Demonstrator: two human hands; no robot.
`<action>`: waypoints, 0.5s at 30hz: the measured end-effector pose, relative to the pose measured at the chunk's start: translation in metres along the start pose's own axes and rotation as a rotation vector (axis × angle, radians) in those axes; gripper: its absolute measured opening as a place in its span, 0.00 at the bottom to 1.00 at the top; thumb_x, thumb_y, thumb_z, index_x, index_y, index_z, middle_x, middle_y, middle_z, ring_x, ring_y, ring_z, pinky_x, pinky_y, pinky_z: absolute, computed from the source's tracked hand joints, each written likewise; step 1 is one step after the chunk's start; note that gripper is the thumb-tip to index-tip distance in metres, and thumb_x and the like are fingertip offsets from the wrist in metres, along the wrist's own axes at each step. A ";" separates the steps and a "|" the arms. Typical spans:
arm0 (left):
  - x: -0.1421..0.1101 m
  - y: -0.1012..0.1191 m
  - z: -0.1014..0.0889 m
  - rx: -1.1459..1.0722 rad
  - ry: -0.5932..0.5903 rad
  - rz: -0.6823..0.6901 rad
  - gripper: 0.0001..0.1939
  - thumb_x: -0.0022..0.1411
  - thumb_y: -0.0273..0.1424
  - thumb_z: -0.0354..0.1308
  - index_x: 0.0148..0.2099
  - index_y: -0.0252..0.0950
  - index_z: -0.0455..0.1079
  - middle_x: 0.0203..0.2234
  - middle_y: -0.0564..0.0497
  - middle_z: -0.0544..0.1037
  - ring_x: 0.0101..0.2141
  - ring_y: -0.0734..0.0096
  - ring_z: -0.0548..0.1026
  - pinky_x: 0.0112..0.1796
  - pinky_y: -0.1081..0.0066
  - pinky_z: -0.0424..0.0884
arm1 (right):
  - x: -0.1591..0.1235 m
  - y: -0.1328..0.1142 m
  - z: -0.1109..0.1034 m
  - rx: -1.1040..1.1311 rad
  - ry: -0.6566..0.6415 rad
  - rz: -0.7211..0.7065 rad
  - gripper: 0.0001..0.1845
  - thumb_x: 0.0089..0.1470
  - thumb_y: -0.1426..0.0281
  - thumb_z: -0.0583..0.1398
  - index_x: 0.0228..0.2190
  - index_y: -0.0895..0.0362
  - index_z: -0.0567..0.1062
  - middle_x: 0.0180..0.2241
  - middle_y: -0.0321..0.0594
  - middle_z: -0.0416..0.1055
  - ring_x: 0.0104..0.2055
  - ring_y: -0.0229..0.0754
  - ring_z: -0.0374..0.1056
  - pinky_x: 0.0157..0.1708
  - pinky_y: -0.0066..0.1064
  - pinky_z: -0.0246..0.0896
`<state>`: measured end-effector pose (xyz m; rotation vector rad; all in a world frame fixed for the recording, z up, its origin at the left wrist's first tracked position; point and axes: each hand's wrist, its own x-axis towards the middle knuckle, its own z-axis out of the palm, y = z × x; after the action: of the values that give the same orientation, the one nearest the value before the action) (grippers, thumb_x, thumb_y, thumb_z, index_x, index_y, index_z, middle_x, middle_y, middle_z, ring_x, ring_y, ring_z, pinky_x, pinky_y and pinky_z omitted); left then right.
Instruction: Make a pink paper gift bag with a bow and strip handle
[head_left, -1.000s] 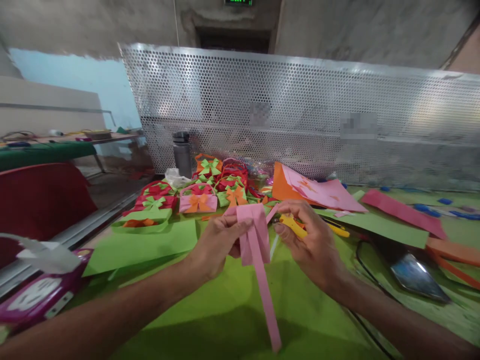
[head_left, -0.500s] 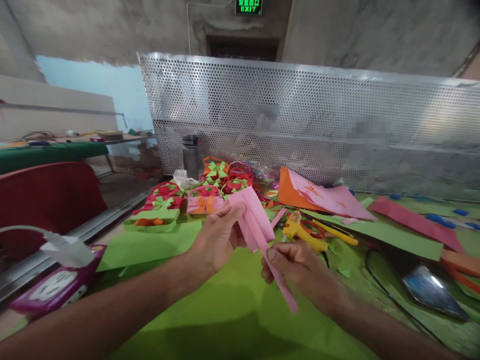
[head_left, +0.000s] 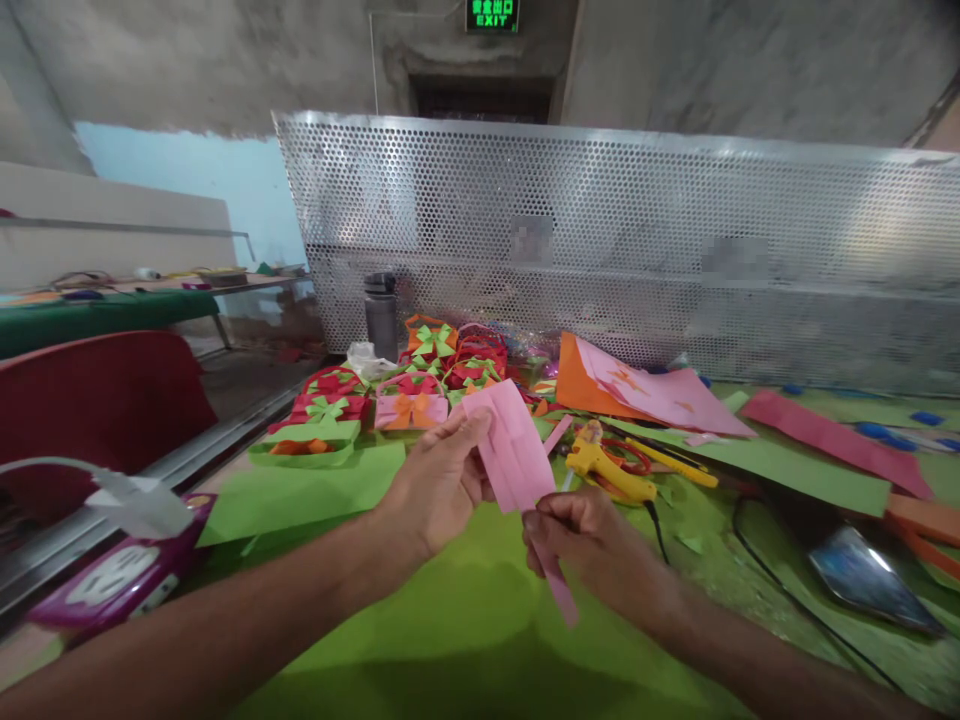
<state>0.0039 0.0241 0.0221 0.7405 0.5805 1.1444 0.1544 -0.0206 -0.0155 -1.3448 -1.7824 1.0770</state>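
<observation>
My left hand (head_left: 442, 465) pinches the left edge of a folded pink paper piece (head_left: 514, 445), its thumb on the near face. A narrow pink paper strip (head_left: 561, 590) runs down from that piece, and my right hand (head_left: 581, 535) grips it between thumb and fingers near the piece's lower corner. The strip's free end hangs below my right hand. Whether strip and piece are joined I cannot tell. Both are held above a green sheet (head_left: 450, 620). Just beyond my right hand lies a yellow glue gun (head_left: 607, 465).
Small paper bags with bows (head_left: 411, 408) stand at the back left near a grey bottle (head_left: 381, 315). Pink and orange sheets (head_left: 660, 390), a yellow cutter (head_left: 675, 465) and a phone (head_left: 874, 580) lie rightward. A purple power socket (head_left: 124, 580) sits left. A perforated metal panel (head_left: 600, 200) stands behind.
The pink strip has shifted from lying across the folded piece's face to its lower edge. My right hand has moved slightly, still gripping the strip; my left hand keeps its hold.
</observation>
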 end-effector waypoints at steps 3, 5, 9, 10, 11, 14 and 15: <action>0.001 0.002 -0.001 0.010 0.004 -0.016 0.04 0.58 0.28 0.55 0.35 0.32 0.67 0.24 0.51 0.74 0.23 0.72 0.73 0.25 0.69 0.72 | 0.001 0.003 0.002 0.003 0.005 0.009 0.18 0.53 0.66 0.51 0.15 0.57 0.65 0.14 0.32 0.62 0.16 0.31 0.54 0.18 0.24 0.49; 0.001 0.004 0.001 0.020 0.031 -0.043 0.06 0.60 0.30 0.53 0.37 0.33 0.68 0.26 0.49 0.75 0.24 0.70 0.73 0.25 0.67 0.72 | 0.002 0.004 0.003 -0.001 0.013 0.021 0.17 0.52 0.66 0.51 0.15 0.57 0.64 0.14 0.32 0.62 0.16 0.31 0.53 0.18 0.24 0.48; 0.000 0.009 0.005 0.016 0.100 -0.083 0.08 0.61 0.31 0.51 0.37 0.33 0.68 0.28 0.48 0.74 0.25 0.70 0.73 0.26 0.67 0.72 | 0.003 0.005 0.004 0.009 0.029 0.056 0.16 0.51 0.67 0.52 0.14 0.57 0.65 0.14 0.32 0.62 0.16 0.31 0.54 0.17 0.24 0.47; 0.000 0.010 0.006 0.016 0.110 -0.090 0.08 0.61 0.31 0.50 0.37 0.33 0.68 0.28 0.49 0.74 0.25 0.70 0.73 0.26 0.66 0.72 | 0.003 0.005 0.004 0.013 0.032 0.058 0.17 0.51 0.66 0.52 0.14 0.57 0.65 0.14 0.31 0.61 0.15 0.31 0.53 0.17 0.24 0.47; 0.000 0.010 0.006 0.022 0.111 -0.095 0.08 0.61 0.31 0.50 0.36 0.33 0.68 0.27 0.48 0.74 0.25 0.69 0.73 0.26 0.65 0.72 | 0.003 0.005 0.003 0.018 0.035 0.057 0.17 0.51 0.66 0.52 0.14 0.57 0.65 0.14 0.31 0.61 0.15 0.31 0.53 0.17 0.24 0.47; 0.000 0.011 0.007 0.041 0.093 -0.081 0.10 0.63 0.31 0.48 0.37 0.32 0.68 0.29 0.47 0.74 0.26 0.68 0.73 0.26 0.63 0.73 | 0.003 0.004 0.002 0.037 0.045 0.049 0.16 0.51 0.66 0.53 0.16 0.57 0.66 0.14 0.32 0.62 0.15 0.31 0.54 0.17 0.24 0.49; 0.000 0.011 0.007 0.046 0.088 -0.066 0.10 0.63 0.31 0.48 0.37 0.32 0.68 0.30 0.46 0.74 0.27 0.68 0.73 0.26 0.64 0.73 | 0.003 0.004 0.002 0.045 0.048 0.048 0.16 0.51 0.65 0.53 0.16 0.57 0.67 0.14 0.32 0.63 0.16 0.31 0.55 0.17 0.24 0.49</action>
<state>0.0024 0.0252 0.0348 0.7075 0.7024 1.1103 0.1535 -0.0173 -0.0204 -1.3816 -1.6892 1.0951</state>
